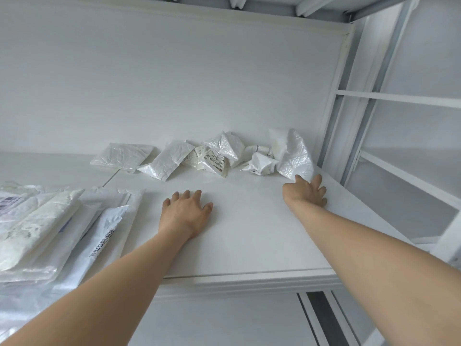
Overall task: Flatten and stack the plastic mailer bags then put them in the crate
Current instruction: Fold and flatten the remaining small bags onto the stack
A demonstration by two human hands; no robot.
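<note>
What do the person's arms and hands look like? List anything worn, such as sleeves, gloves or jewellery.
The left hand and right hand are bare: no gloves and no rings that show. The left arm and right arm are bare as well, with no sleeves, watch or bracelet in view.

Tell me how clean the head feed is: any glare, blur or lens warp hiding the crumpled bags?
Head view: soft, even light, faint shadows, no glare; sharp at the crumpled bags, but white on a white table and wall leaves their edges low-contrast. Head view: wide-angle warp bends the shelf frame and stretches the forearms.
</note>
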